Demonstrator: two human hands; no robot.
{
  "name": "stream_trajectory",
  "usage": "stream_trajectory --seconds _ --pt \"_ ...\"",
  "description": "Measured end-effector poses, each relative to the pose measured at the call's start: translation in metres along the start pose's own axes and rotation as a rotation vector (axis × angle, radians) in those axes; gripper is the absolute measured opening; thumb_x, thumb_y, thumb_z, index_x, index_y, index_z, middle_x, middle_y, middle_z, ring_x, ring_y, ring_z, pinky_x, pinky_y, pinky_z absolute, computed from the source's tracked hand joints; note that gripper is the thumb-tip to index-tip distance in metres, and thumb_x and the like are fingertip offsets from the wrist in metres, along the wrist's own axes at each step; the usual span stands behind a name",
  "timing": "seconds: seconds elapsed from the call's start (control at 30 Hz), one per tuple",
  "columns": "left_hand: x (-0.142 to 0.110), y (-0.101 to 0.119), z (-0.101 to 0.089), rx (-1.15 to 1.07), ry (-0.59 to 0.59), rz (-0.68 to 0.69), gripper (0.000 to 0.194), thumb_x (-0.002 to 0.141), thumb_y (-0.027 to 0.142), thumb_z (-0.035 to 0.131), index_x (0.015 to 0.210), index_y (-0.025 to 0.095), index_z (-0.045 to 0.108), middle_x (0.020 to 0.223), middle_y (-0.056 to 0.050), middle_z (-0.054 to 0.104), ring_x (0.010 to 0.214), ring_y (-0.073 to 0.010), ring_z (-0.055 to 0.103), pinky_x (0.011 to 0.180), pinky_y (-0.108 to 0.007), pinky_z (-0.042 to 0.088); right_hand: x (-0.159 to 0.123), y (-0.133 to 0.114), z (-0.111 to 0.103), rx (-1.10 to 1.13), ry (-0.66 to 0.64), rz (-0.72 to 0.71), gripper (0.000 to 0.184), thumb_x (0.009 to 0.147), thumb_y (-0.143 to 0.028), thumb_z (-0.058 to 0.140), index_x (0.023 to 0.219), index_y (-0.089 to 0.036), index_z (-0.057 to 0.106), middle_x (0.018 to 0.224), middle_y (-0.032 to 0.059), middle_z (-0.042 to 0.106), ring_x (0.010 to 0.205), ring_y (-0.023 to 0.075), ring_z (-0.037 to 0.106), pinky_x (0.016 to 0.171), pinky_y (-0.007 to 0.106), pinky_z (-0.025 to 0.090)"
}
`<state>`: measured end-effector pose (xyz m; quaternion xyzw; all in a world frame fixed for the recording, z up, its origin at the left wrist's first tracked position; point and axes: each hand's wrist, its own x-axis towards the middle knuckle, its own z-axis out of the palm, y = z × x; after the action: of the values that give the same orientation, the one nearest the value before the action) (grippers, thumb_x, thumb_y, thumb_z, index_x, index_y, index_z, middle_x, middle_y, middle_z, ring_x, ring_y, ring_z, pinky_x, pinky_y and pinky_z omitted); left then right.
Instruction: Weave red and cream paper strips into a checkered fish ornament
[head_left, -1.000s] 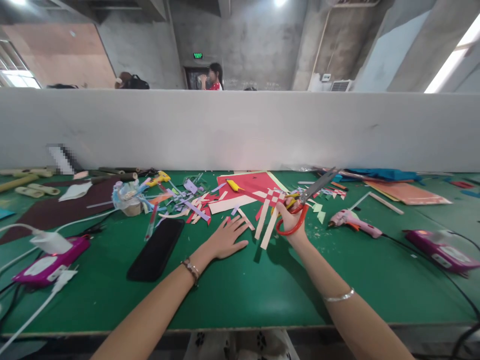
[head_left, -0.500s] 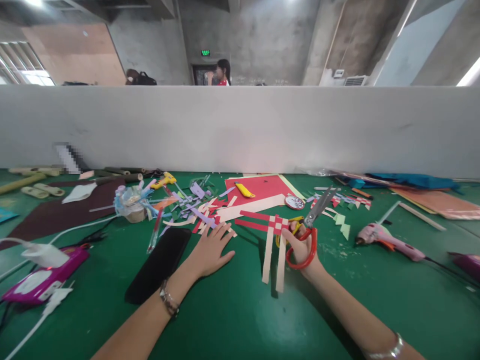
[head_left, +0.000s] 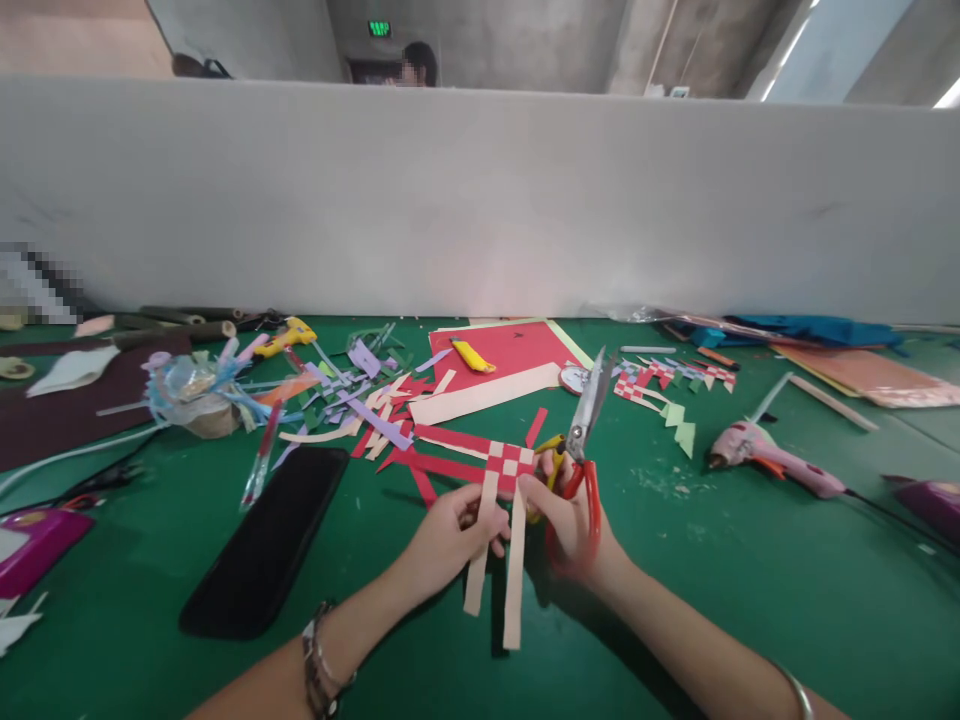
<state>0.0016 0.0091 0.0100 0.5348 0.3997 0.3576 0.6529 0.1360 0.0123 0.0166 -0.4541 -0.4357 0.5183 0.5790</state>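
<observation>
A red and cream woven paper piece (head_left: 510, 460) hangs above the table, with two red strips pointing left and two cream strips pointing down. My right hand (head_left: 574, 515) pinches its right edge between thumb and fingers. That same hand also carries scissors with red and yellow handles (head_left: 577, 433), their blades pointing up and nearly closed. From below, my left hand (head_left: 461, 525) has its fingers curled around the left cream strip, thumb close to the weave; part of those fingers is hidden. Cut red strips (head_left: 421, 485) lie on the table just behind.
A black phone (head_left: 266, 540) lies left of my left arm. Paper scraps (head_left: 360, 395), a red sheet (head_left: 517, 345) and a yellow cutter (head_left: 472, 356) lie farther back. At right rests a pink glue gun (head_left: 772, 458). A grey partition (head_left: 480, 200) borders the green table.
My left hand has lifted from the table and come to the cream strip. My right hand has moved left with the scissors and woven piece. The view has tilted down and shifted.
</observation>
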Motion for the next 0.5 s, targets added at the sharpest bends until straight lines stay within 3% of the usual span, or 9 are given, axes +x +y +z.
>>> stream_trajectory --seconds 0.13,0.3,0.4,0.5 --pt "-0.007 0.004 -0.002 0.101 0.133 -0.005 0.046 0.064 0.059 0.053 0.048 0.015 0.053 0.048 0.000 0.051 0.046 -0.0113 0.047 0.049 -0.023 0.038 -0.008 -0.001 0.002 -0.114 -0.160 0.011 0.034 0.064 -0.039 0.061 0.063 -0.022 0.031 0.053 -0.0088 0.035 0.045 0.0065 0.036 0.044 0.021 0.033" --pt "-0.007 0.006 -0.015 0.202 0.313 -0.020 0.049 0.064 0.062 0.050 0.048 0.016 0.053 0.036 0.006 0.037 0.037 -0.0090 0.032 0.039 -0.021 0.024 -0.010 -0.001 -0.010 -0.288 -0.269 -0.029 0.027 0.075 -0.040 0.049 0.064 -0.022 0.032 0.057 -0.0067 0.035 0.048 0.0075 0.032 0.045 0.021 0.030" --pt "-0.005 0.007 -0.026 0.095 0.453 0.028 0.050 0.067 0.064 0.047 0.051 0.016 0.051 0.041 0.005 0.040 0.040 -0.0093 0.036 0.041 -0.021 0.028 -0.008 -0.007 -0.019 -0.564 -0.339 -0.044 0.028 0.079 -0.040 0.041 0.061 -0.021 0.032 0.052 -0.0068 0.032 0.045 0.0074 0.029 0.043 0.021 0.025" --pt "-0.003 0.006 -0.037 -0.064 0.576 0.146 0.049 0.068 0.063 0.048 0.055 0.016 0.050 0.052 0.003 0.049 0.049 -0.0106 0.045 0.048 -0.021 0.036 -0.006 -0.015 -0.022 -0.937 -0.345 -0.111 0.031 0.075 -0.039 0.046 0.057 -0.020 0.029 0.050 -0.0059 0.035 0.046 0.0073 0.028 0.045 0.021 0.024"
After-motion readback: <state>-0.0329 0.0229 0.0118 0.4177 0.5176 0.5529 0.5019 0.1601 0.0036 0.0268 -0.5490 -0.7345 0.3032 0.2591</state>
